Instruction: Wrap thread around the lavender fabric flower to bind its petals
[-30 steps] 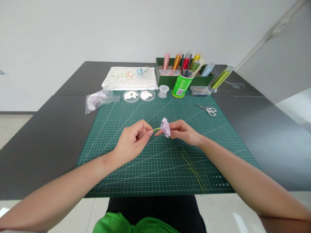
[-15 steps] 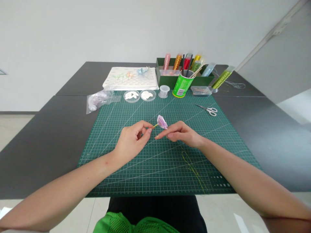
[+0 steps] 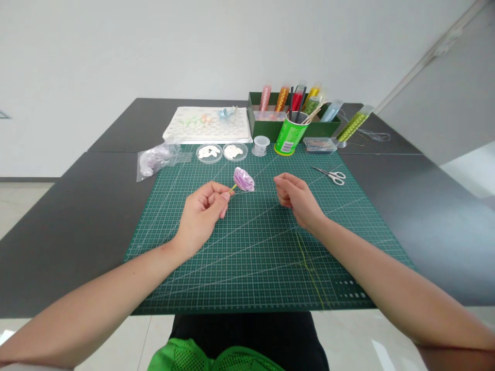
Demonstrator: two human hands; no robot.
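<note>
A purple flower on a thin yellow-green stem is held over the cutting mat, its stem pinched between the thumb and fingers of my left hand. To the right of the flower, apart from it, my right hand is raised with its fingers curled together; whether they hold a thread is too small to make out. Below my right hand a fine yellow-green thread runs down the green mat to its near edge.
White-handled scissors lie at the mat's right. Along the back are two dishes of white pieces, a clear spool, a green can of sticks and a dark green box of tubes. A plastic bag lies at left.
My left hand has moved left and slightly away with the flower, whose face has turned more into view. My right hand has moved right and up, its fingers now curled, and the thread has shifted.
</note>
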